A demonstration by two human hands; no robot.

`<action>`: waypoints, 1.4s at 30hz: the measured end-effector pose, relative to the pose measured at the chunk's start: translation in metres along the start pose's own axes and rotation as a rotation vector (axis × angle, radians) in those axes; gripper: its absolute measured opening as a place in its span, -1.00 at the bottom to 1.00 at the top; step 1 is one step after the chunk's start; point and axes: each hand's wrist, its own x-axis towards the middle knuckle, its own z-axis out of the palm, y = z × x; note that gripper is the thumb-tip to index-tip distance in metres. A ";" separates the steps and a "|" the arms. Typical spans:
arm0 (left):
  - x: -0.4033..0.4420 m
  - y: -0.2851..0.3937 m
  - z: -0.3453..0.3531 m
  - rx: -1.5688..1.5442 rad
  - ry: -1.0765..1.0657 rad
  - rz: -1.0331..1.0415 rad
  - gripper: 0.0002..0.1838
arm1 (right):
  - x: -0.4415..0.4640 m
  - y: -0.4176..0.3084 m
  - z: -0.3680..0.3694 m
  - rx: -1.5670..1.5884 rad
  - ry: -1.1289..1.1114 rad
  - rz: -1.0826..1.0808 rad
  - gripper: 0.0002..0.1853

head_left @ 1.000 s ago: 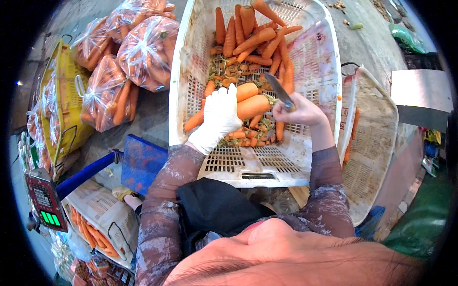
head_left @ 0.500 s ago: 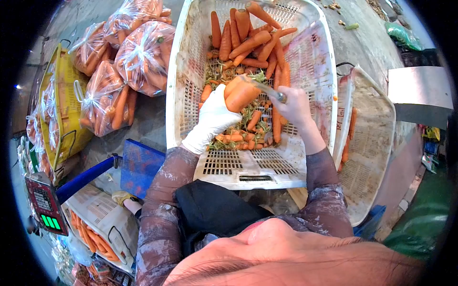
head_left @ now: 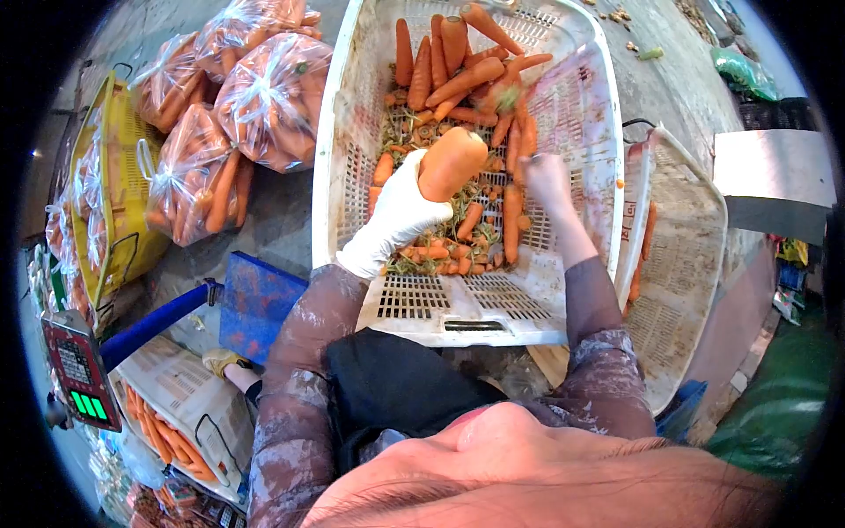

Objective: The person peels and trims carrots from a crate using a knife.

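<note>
My left hand (head_left: 405,208), in a white glove, is closed round a thick carrot (head_left: 452,164) whose pale cut end points up and right. To its right, my bare right hand (head_left: 547,179) makes a fist; the knife seen in it earlier is smeared by motion and hardly shows. A blurred carrot top (head_left: 505,95) with green on it is in the air beyond the hands. Below lies a white plastic crate (head_left: 584,114), with whole carrots (head_left: 456,81) at its far end and trimmed ends and leaf scraps (head_left: 440,255) under my hands.
Clear bags of carrots (head_left: 273,101) stand on the floor at left, beside a yellow crate (head_left: 132,167). A scale display (head_left: 81,374) and blue platform (head_left: 260,304) are nearer me. Another white crate (head_left: 682,273) leans at right. A crate of carrots (head_left: 180,387) sits lower left.
The carrot's leafy end has come off and flies away toward the far carrots. My right hand has moved slightly right, away from the held carrot. My left hand still grips it.
</note>
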 end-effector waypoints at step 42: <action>-0.352 -0.108 -0.191 -0.656 1.154 -0.317 -0.56 | -0.009 -0.044 0.155 1.426 -1.331 0.503 -0.67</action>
